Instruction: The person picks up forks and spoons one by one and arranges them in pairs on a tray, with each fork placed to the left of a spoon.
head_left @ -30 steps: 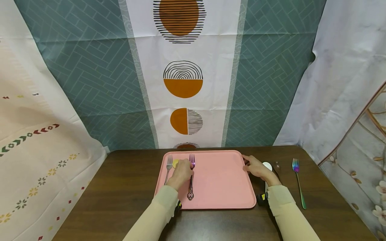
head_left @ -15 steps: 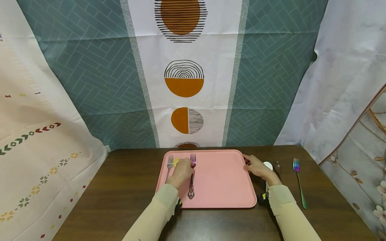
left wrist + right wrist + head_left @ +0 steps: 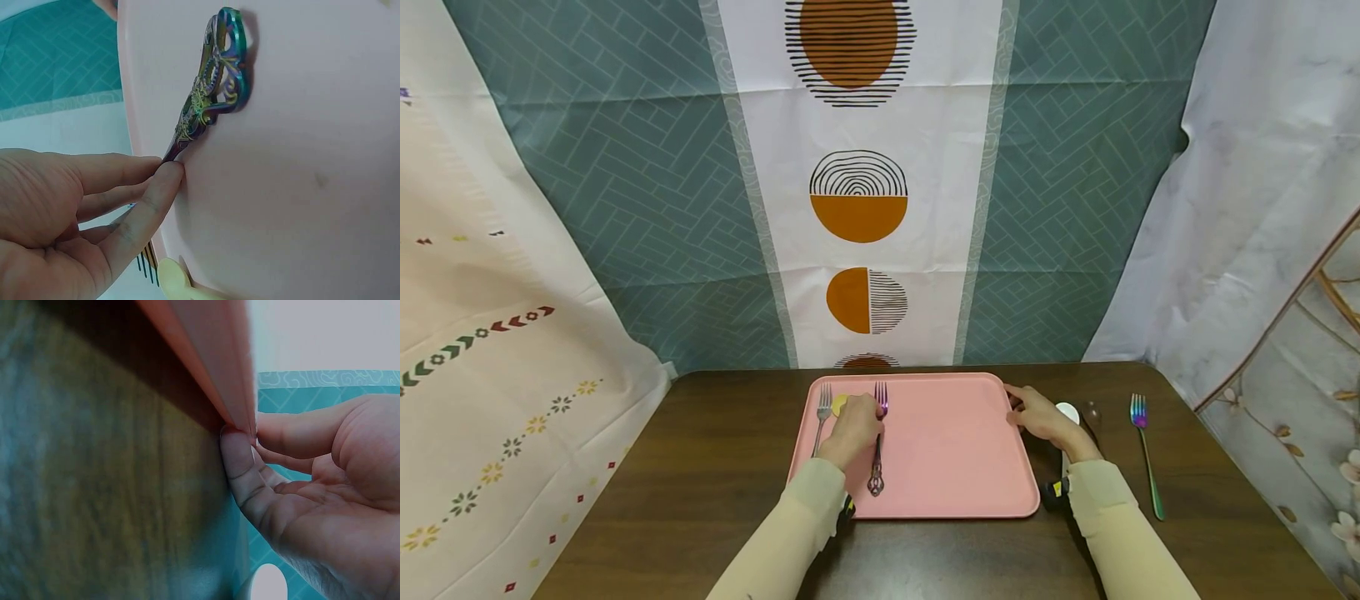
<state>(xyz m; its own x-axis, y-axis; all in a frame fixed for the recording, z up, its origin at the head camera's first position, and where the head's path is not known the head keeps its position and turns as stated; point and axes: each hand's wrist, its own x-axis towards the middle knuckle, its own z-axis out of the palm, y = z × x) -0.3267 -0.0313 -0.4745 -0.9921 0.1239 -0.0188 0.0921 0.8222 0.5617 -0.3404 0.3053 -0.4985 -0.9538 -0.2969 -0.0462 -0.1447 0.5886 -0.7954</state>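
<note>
A pink tray (image 3: 947, 450) lies on the dark wooden table. Over its left part my left hand (image 3: 855, 429) pinches an ornate purple-rainbow fork (image 3: 876, 475); in the left wrist view thumb and fingertips meet on the fork's stem, below the openwork handle (image 3: 219, 69). The fork's tines point away from me. Left of that hand lie a yellow spoon (image 3: 838, 405), partly covered by the hand, and a silver fork (image 3: 824, 404). My right hand (image 3: 1037, 414) pinches the tray's right rim (image 3: 234, 394) near the far corner, with thumb and fingers on either side of it.
To the right of the tray, on the table (image 3: 722, 467), lie a white spoon (image 3: 1067, 412), partly under the right forearm, a brown spoon (image 3: 1091, 412) and a rainbow fork (image 3: 1142, 442) with a green handle. Patterned curtains (image 3: 880, 183) hang behind the table.
</note>
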